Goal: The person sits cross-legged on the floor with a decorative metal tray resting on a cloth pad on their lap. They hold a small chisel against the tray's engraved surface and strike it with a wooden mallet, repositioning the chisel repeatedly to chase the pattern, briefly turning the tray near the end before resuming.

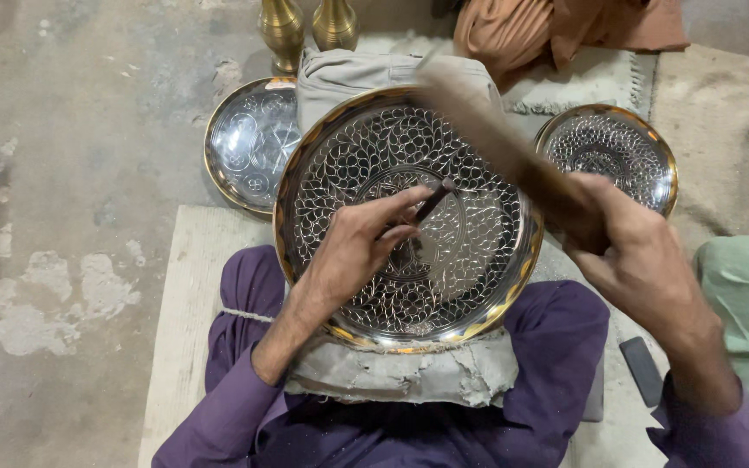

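**Chisel set on the plate, hammer raised: a glancing blow is the risk**

I'm looking down at the large engraved brass plate [409,217] in the middle of the frame, propped on a grey padded cushion [409,374] over the lap. My left hand [353,247] is closed around a thin dark chisel [434,200], its tip resting near the plate's centre medallion. My right hand [630,247] is wrapped tight on the handle of a wooden hammer [487,130], which is blurred and slants toward the upper middle of the frame.

As I read it, the hammer head sits well away from the chisel top, so an off-line blow could catch the left fingers [405,204] pinching close under it. The chisel leans, and I judge a skid would scar the fine leaf pattern. The plate looks unclamped and could rock on the cushion. Two smaller engraved plates, upper left [249,143] and upper right [608,156], lie near the swing.
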